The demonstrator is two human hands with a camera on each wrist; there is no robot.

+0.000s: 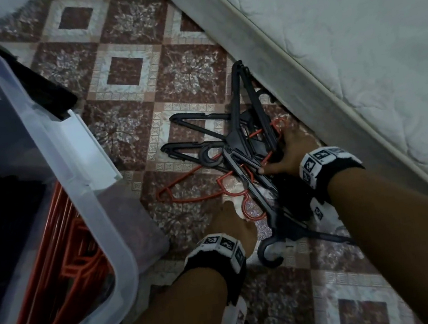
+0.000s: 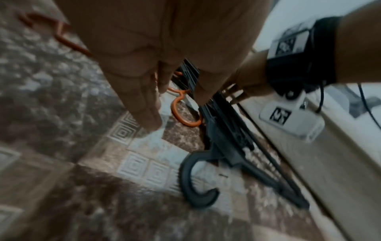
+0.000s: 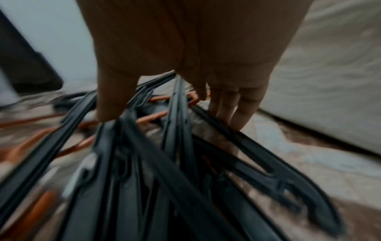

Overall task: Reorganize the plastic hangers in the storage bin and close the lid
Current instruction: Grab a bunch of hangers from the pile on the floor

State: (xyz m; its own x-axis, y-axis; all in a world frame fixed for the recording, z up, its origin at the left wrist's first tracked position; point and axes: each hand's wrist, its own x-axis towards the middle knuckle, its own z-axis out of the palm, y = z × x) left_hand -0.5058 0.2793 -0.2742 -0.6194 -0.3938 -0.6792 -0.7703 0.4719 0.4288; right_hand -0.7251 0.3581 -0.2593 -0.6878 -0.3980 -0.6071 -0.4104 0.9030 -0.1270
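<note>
The white quilted mattress (image 1: 340, 36) takes up the whole right side of the head view, sitting on a brown-and-white patterned tile floor (image 1: 125, 73). On the left there's the clear plastic storage bin (image 1: 52, 161), lid not on it, with a stack of red plastic hangers (image 1: 63, 244) already inside; neither wrist cam catches the bin at all. Between bin and mattress is a messy pile of black plastic hangers (image 1: 242, 136) tangled with a couple of thin red hangers (image 1: 184, 190) on the floor. The right hand (image 1: 287, 152) has its fingers curled around a bunch of the black ones; the right wrist view shows this way better, fingers (image 3: 233, 107) hooked through the bars. The left hand (image 1: 234, 224) hovers low by a red hook (image 2: 181, 110), fingers pretty much straight and relaxed, holding nothing. Only the left wrist cam shows that clearly, though it's blurry.
</note>
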